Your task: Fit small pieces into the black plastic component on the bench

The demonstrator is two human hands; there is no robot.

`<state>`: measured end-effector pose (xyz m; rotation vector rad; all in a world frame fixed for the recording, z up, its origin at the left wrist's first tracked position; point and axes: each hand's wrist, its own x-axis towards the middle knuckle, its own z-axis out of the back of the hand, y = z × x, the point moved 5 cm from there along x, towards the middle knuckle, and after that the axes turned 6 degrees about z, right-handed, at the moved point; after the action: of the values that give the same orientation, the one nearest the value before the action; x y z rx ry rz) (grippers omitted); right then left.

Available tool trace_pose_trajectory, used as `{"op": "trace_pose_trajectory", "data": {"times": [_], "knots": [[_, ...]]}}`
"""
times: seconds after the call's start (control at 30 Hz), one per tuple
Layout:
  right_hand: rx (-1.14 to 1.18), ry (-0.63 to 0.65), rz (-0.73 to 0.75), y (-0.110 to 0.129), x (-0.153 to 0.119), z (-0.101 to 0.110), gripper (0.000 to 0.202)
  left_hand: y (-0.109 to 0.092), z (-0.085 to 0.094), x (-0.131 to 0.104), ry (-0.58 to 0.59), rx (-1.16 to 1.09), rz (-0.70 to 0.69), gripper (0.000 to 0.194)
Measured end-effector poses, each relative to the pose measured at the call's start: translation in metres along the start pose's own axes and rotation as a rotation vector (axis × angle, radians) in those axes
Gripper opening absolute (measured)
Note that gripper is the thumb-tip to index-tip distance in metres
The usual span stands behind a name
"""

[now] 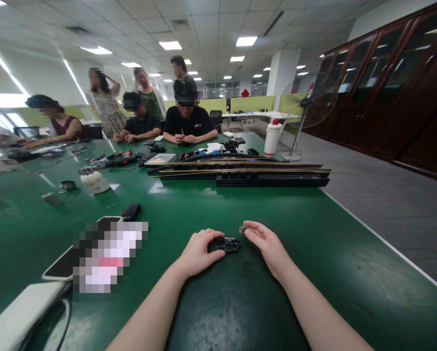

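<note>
My left hand (199, 251) rests on the green table with thumb and fingers closed around one end of a small black plastic part (231, 244). That part lies low at the table surface and has an uneven, detailed outline; its exact kind is too small to tell. Just right of it, my right hand (267, 246) is raised slightly. Between its thumb and fingertips it pinches a small grey piece (243, 227), apart from the black part. The fingers hide some of both objects.
Left of my hands lie a dark, pale-edged device (66, 253), a black case (131, 211) and a white box (21, 312). Long black rails (273, 182) with thin rods cross the table ahead. A white bottle (272, 139) stands behind them. Several people sit or stand beyond.
</note>
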<state>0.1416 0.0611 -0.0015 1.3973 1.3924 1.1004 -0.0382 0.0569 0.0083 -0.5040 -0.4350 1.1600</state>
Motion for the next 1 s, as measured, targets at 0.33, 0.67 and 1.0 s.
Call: {"op": "trace_pose_trajectory", "data": {"times": [0.33,0.67,1.0], "knots": [[0.124,-0.056,-0.035,-0.002,0.002,0.006,0.034,0.000,0.000,-0.001,0.000,0.003,0.017,0.039],[0.153,-0.115,-0.039,0.001,0.002,0.007,0.029,0.000,-0.001,-0.002,0.006,-0.007,0.016,0.039],[0.291,-0.165,-0.044,-0.002,0.005,0.013,0.025,0.000,-0.001,-0.001,0.016,-0.006,0.006,0.038]]}}
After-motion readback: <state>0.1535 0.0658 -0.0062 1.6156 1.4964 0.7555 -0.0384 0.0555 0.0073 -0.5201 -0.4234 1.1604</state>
